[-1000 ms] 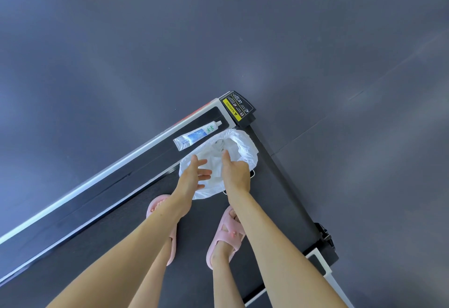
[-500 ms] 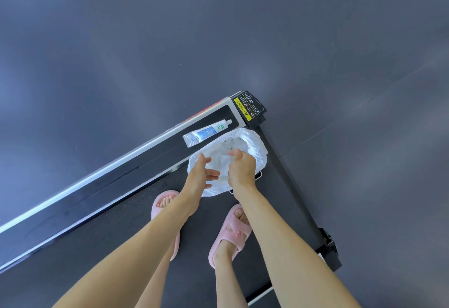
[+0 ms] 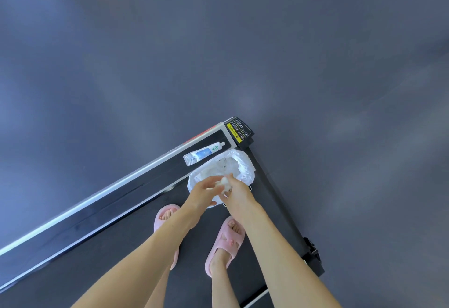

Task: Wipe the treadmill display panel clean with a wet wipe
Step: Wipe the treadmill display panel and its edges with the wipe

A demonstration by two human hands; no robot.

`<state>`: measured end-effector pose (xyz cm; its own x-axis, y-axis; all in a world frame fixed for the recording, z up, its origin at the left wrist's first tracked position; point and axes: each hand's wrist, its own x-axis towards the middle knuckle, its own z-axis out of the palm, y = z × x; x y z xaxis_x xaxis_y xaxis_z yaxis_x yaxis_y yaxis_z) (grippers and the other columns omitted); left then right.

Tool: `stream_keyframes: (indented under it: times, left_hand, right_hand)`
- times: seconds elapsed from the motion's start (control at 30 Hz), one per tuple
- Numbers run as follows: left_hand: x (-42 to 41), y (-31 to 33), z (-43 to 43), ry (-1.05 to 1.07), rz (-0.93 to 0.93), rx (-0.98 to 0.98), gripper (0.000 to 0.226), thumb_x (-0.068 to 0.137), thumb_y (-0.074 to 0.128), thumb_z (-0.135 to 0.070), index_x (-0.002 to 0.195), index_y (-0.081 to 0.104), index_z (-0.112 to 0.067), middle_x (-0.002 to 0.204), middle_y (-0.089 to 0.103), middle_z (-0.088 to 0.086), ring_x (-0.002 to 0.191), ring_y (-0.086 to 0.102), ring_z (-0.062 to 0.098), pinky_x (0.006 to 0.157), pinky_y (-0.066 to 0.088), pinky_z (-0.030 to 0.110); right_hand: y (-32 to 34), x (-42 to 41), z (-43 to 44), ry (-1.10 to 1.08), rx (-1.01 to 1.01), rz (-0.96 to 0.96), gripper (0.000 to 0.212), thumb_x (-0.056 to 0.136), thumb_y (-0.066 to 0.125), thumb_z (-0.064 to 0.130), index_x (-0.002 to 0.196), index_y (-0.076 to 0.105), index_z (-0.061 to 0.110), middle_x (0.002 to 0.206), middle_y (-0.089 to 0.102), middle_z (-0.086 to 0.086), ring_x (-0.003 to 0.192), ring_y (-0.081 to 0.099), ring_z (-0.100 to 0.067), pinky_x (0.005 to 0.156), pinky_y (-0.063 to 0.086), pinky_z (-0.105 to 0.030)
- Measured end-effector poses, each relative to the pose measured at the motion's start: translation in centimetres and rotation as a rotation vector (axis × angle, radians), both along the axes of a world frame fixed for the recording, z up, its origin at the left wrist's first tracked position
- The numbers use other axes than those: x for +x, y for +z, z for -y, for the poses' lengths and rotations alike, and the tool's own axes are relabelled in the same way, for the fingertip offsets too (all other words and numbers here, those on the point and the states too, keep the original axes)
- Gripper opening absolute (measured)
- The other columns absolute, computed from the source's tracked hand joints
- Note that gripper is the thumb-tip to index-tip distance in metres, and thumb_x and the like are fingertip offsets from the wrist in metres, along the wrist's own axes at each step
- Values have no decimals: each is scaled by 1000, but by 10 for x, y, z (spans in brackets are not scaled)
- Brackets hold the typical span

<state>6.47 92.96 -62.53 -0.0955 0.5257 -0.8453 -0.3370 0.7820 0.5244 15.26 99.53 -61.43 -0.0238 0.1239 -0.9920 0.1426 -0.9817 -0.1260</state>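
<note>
Lifting clear of the white bag [image 3: 244, 165], my right hand [image 3: 239, 194] pinched a crumpled wet wipe [image 3: 224, 182], where a second earlier it had been reaching inside. My left hand [image 3: 202, 191] met it, fingers stretched out against the wad, though blur hid the detail. I judged the wipe ready for unfolding. The display panel [image 3: 109, 208] lay unwiped to my left, and a tube [image 3: 203, 153] on its right end sat in the wiping path.

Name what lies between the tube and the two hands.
In the head view, the open white plastic bag lies there, its rim near the tube; the right hand grips a white wad beside the left hand.
</note>
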Motion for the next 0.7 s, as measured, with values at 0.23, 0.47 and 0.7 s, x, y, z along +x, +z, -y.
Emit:
stream_keyframes:
  times: [0.23, 0.47, 0.7]
  left_hand:
    - [-21, 141, -10, -180, -222, 105, 24, 90, 58, -10, 111, 54, -19, 83, 55, 5, 75, 54, 16, 68, 46, 24]
    - [-47, 296, -6, -274, -439, 360, 37, 79, 66, -3, 110, 55, -19, 89, 51, -5, 82, 51, 16, 74, 44, 17]
    - [-54, 404, 24, -298, -762, 532, 32, 78, 74, -8, 109, 66, -13, 104, 46, -1, 93, 47, 10, 76, 37, 11]
  right_hand:
    - [153, -9, -7, 339, 291, 63, 33, 92, 53, 8, 123, 61, 18, 127, 55, -8, 110, 55, -23, 92, 51, -34]
    - [303, -28, -16, 332, 536, -54, 26, 80, 65, -3, 104, 67, 3, 88, 64, -5, 75, 58, -17, 65, 49, -23]
    - [411, -34, -20, 548, 483, -355, 34, 86, 51, -7, 119, 57, -4, 87, 60, -15, 66, 53, -18, 57, 38, -25]
